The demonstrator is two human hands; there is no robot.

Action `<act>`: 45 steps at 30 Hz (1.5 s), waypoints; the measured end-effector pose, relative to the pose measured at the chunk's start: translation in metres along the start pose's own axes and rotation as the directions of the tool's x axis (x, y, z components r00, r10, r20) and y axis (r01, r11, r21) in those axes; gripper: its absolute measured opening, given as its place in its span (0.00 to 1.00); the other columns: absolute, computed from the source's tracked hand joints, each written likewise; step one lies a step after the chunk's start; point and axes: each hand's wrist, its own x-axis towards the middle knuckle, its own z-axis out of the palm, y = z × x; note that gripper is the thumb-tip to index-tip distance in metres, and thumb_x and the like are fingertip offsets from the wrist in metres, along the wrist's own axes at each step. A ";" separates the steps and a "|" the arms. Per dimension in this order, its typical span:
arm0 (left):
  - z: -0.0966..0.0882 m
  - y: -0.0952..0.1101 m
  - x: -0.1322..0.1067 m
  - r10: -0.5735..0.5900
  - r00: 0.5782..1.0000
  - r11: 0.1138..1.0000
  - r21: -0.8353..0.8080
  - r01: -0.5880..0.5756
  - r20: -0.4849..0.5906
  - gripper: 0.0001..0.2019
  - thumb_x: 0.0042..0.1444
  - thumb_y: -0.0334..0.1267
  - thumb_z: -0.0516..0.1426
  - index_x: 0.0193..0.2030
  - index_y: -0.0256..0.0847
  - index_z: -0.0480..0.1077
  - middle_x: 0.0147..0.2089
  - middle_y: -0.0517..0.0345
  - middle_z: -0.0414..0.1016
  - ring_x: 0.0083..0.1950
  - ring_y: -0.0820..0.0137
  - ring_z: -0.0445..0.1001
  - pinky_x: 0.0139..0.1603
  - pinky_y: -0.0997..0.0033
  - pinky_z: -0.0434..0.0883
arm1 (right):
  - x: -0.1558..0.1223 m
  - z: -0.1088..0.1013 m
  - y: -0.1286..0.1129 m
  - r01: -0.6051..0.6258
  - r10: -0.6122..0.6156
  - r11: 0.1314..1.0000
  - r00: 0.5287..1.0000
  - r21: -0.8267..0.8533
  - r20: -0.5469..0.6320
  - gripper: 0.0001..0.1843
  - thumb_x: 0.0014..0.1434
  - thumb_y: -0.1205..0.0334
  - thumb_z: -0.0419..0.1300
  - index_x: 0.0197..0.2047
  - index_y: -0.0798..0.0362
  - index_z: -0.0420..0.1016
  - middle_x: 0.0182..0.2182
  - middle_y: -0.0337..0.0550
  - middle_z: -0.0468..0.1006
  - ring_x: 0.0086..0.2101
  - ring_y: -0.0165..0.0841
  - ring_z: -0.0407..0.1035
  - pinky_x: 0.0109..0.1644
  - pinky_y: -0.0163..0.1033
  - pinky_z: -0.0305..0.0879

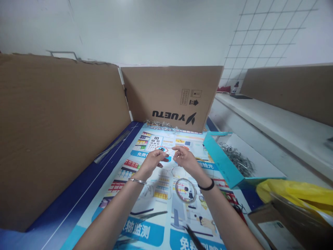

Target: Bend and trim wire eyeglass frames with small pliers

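My left hand (156, 159) and my right hand (185, 159) are held close together above the printed sheet, a small gap between them. The left fingers are curled and pinched. On my right hand, the index finger points toward the left hand while the other fingers are bent in. Whatever either pinch holds is too thin or too hidden to make out. Just below the right hand shows a faint loop of thin wire (178, 172). Nearer me lies a round coil of wire (185, 201). A dark pointed tool (193, 236) lies at the front edge, partly cut off.
A teal box (223, 166) on the right holds a heap of bent metal wire pieces (238, 159). Cardboard panels stand at the left (59, 132) and back (166, 90). Thin strips (111, 147) lie at left. Yellow plastic (293, 192) and a brown carton (275, 222) sit front right.
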 end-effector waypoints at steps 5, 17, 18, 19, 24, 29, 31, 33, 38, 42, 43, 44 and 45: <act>-0.001 -0.004 0.003 0.031 0.998 0.999 0.043 -0.029 -0.047 0.12 0.47 0.46 0.59 0.27 0.39 0.69 0.32 0.56 0.74 0.35 0.70 0.71 0.31 0.74 0.62 | 0.001 0.000 0.001 0.083 -0.089 0.991 0.994 -0.108 -0.061 0.10 0.47 0.64 0.57 0.37 0.50 0.68 0.30 0.36 0.69 0.23 0.25 0.60 0.26 0.33 0.57; 0.000 -0.002 0.000 -0.013 1.000 0.999 -0.051 0.013 0.012 0.14 0.47 0.48 0.60 0.30 0.37 0.69 0.38 0.50 0.76 0.41 0.65 0.73 0.36 0.70 0.65 | -0.001 0.000 -0.009 0.094 -0.123 0.911 0.991 -0.401 -0.048 0.07 0.48 0.67 0.56 0.30 0.50 0.74 0.31 0.39 0.74 0.25 0.28 0.63 0.31 0.36 0.60; 0.000 -0.002 0.000 -0.014 1.000 0.998 -0.055 0.014 0.012 0.14 0.47 0.48 0.60 0.30 0.37 0.69 0.38 0.50 0.76 0.41 0.66 0.73 0.36 0.70 0.65 | -0.001 0.000 -0.008 0.104 -0.133 0.901 0.990 -0.420 -0.040 0.08 0.48 0.68 0.56 0.31 0.50 0.74 0.32 0.39 0.75 0.24 0.27 0.63 0.31 0.36 0.60; -0.001 -0.002 0.000 -0.015 1.000 0.998 -0.058 0.016 0.013 0.14 0.48 0.48 0.59 0.30 0.37 0.68 0.38 0.50 0.76 0.41 0.66 0.73 0.36 0.71 0.65 | -0.001 0.000 -0.007 0.112 -0.139 0.892 0.990 -0.437 -0.028 0.09 0.47 0.68 0.56 0.32 0.49 0.74 0.33 0.39 0.74 0.24 0.27 0.63 0.30 0.35 0.60; -0.003 -0.005 0.000 -0.020 0.999 0.997 -0.080 0.023 0.034 0.15 0.51 0.50 0.57 0.32 0.37 0.67 0.37 0.51 0.75 0.40 0.67 0.73 0.36 0.70 0.66 | -0.002 0.001 -0.004 0.188 -0.191 0.838 0.980 -0.513 0.047 0.14 0.46 0.71 0.58 0.37 0.49 0.75 0.33 0.38 0.72 0.25 0.26 0.62 0.31 0.34 0.60; -0.002 -0.007 0.000 -0.029 0.999 0.993 -0.113 0.033 0.042 0.16 0.50 0.51 0.58 0.31 0.38 0.66 0.37 0.53 0.75 0.40 0.66 0.74 0.36 0.69 0.66 | -0.002 0.004 0.000 0.267 -0.290 0.791 0.956 -0.551 0.047 0.10 0.49 0.69 0.60 0.36 0.49 0.76 0.31 0.40 0.72 0.30 0.30 0.65 0.37 0.36 0.61; -0.001 -0.007 -0.001 -0.038 0.998 0.992 -0.122 0.043 0.046 0.16 0.50 0.51 0.58 0.31 0.38 0.66 0.37 0.53 0.76 0.40 0.65 0.74 0.36 0.69 0.66 | -0.002 0.004 0.001 0.279 -0.306 0.788 0.951 -0.549 0.045 0.07 0.51 0.68 0.60 0.34 0.49 0.77 0.31 0.40 0.72 0.31 0.30 0.65 0.37 0.36 0.61; -0.001 -0.007 -0.001 -0.042 0.998 0.991 -0.123 0.047 0.049 0.16 0.50 0.51 0.58 0.31 0.38 0.65 0.37 0.52 0.76 0.41 0.65 0.74 0.35 0.70 0.66 | -0.002 0.004 0.001 0.279 -0.308 0.795 0.951 -0.538 0.037 0.06 0.51 0.67 0.60 0.32 0.49 0.77 0.30 0.40 0.73 0.30 0.29 0.65 0.36 0.36 0.61; 0.000 -0.006 -0.001 -0.040 0.997 0.992 -0.120 0.048 0.072 0.16 0.51 0.50 0.57 0.33 0.38 0.65 0.38 0.52 0.75 0.40 0.66 0.75 0.33 0.72 0.66 | -0.002 0.002 -0.005 0.185 -0.215 0.883 0.976 -0.432 -0.021 0.04 0.51 0.66 0.59 0.30 0.50 0.76 0.29 0.39 0.75 0.29 0.29 0.67 0.33 0.35 0.61; 0.000 -0.007 -0.001 -0.042 0.995 0.992 -0.115 0.052 0.090 0.15 0.50 0.50 0.58 0.32 0.39 0.64 0.40 0.54 0.75 0.38 0.68 0.75 0.31 0.74 0.65 | -0.002 0.001 -0.011 0.060 -0.082 0.943 0.995 -0.327 -0.054 0.03 0.50 0.63 0.59 0.29 0.51 0.75 0.28 0.40 0.76 0.29 0.31 0.68 0.33 0.35 0.61; 0.001 -0.007 0.000 -0.040 0.995 0.993 -0.111 0.050 0.091 0.15 0.50 0.50 0.58 0.32 0.39 0.64 0.39 0.54 0.75 0.37 0.69 0.75 0.30 0.74 0.65 | -0.001 0.001 -0.012 0.041 -0.059 0.955 0.997 -0.294 -0.051 0.04 0.49 0.62 0.59 0.28 0.52 0.75 0.27 0.40 0.76 0.29 0.31 0.67 0.33 0.35 0.61; 0.001 -0.008 0.000 -0.038 0.995 0.993 -0.106 0.048 0.091 0.15 0.50 0.50 0.58 0.32 0.39 0.64 0.39 0.54 0.75 0.36 0.69 0.75 0.30 0.74 0.64 | -0.001 0.001 -0.012 0.028 -0.040 0.966 0.998 -0.256 -0.042 0.04 0.49 0.62 0.60 0.28 0.52 0.74 0.26 0.39 0.75 0.28 0.31 0.67 0.32 0.35 0.60; 0.001 -0.008 0.000 -0.038 0.995 0.994 -0.101 0.047 0.089 0.15 0.50 0.50 0.58 0.31 0.39 0.64 0.38 0.54 0.75 0.36 0.70 0.75 0.30 0.75 0.64 | -0.001 0.000 -0.011 0.015 -0.022 0.976 0.999 -0.215 -0.031 0.05 0.49 0.61 0.60 0.28 0.52 0.74 0.25 0.39 0.75 0.27 0.30 0.66 0.32 0.35 0.60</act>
